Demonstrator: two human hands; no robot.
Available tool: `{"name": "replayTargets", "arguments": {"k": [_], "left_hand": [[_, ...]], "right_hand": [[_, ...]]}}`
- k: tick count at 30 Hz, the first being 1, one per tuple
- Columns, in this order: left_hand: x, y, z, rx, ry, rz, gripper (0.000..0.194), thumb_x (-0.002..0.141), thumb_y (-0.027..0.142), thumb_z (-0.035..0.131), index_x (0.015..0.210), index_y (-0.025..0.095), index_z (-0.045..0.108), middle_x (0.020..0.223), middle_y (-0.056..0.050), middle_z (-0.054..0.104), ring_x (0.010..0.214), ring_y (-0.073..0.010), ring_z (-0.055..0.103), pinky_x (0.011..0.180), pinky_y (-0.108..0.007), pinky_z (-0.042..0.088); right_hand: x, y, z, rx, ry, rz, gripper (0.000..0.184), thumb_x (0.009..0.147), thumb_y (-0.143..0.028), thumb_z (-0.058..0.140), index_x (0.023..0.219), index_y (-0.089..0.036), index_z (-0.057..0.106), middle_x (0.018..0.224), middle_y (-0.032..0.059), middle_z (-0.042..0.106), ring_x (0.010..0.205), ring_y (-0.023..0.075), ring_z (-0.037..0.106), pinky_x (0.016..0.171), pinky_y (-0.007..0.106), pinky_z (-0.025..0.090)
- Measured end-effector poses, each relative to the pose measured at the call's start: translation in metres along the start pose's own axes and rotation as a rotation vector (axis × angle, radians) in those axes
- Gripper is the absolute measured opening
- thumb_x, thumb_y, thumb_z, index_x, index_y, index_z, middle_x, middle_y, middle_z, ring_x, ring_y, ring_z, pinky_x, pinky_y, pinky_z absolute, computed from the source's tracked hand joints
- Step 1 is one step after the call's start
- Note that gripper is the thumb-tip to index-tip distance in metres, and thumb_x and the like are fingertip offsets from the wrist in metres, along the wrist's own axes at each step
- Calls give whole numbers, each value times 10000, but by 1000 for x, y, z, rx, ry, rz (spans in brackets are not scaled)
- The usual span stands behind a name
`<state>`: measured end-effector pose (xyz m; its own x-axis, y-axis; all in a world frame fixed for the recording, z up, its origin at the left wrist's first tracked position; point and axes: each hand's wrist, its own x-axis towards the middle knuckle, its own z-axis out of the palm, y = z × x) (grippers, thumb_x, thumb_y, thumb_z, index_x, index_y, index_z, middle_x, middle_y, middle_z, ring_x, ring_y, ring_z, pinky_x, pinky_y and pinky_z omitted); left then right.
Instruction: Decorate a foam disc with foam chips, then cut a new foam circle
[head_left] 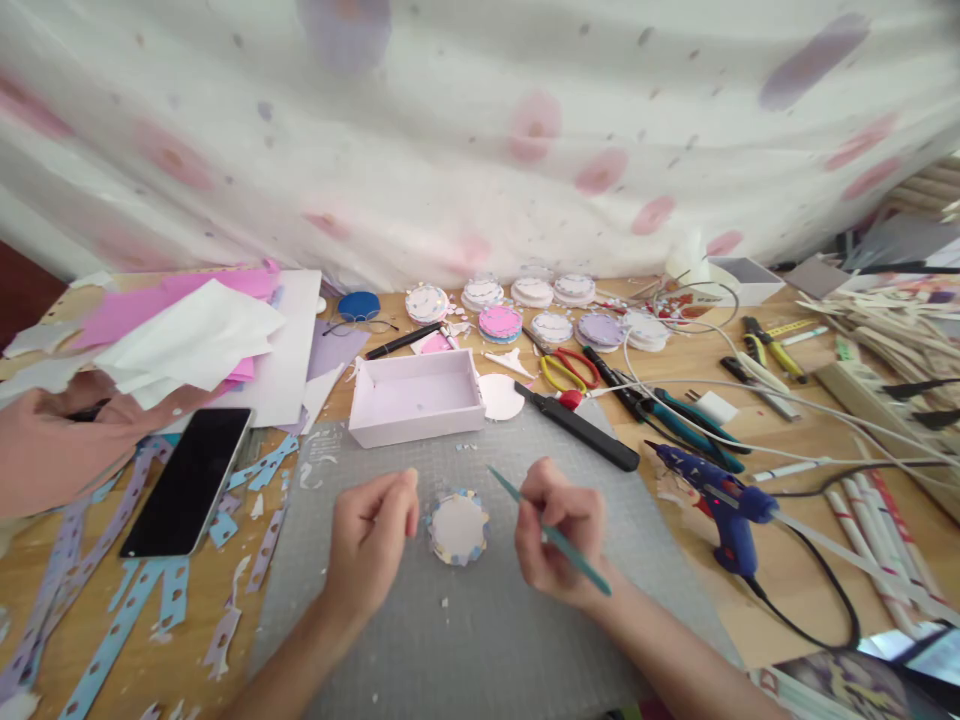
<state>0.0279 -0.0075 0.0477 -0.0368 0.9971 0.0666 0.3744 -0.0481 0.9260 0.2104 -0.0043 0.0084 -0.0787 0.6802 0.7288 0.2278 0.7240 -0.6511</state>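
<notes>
A small round paper disc (458,530) with a scalloped edge of blue and cream bits lies flat on the grey cutting mat (405,640). My left hand (371,535) is just left of it, thumb and fingers pressed together; whatever they may pinch is hidden. To the disc's right, my right hand (561,530) grips a slim teal tool with a pointed tip (577,563) like a pen. Its tip points up and left, above the mat and apart from the disc. Beyond the hands stands a pale pink open box (418,400), beside a white paper circle (501,398).
Several finished-looking discs (500,322) line the back. A black utility knife (585,430), teal-handled pliers (694,430) and a blue glue gun (712,490) with trailing cords lie right. At left are a phone (187,483), cut paper strips (112,640) and paper sheets (195,330).
</notes>
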Motion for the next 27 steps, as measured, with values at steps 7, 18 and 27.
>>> {"name": "replayTargets", "arguments": {"k": [7,18,27], "left_hand": [[13,-39,-6,230,-180,152,392,899,286,421,519,191,413,469,54,344,445,-88,365,452,-212,297],[8,-51,1,356,-309,418,295,840,137,494,550,180,465,464,64,403,427,-66,394,460,-190,300],[6,-52,4,342,-273,464,276,816,103,506,550,173,483,465,58,423,436,-63,404,471,-192,304]], "right_hand": [[-11,5,6,272,134,407,159,966,-194,407,868,-252,297,686,-52,357,604,133,360,568,264,326],[-14,3,10,328,-59,474,159,967,-169,384,881,-257,284,709,-39,363,592,123,384,508,231,329],[-15,-1,13,263,-132,389,179,925,-147,406,867,-255,277,679,-41,351,597,135,397,518,260,330]]}}
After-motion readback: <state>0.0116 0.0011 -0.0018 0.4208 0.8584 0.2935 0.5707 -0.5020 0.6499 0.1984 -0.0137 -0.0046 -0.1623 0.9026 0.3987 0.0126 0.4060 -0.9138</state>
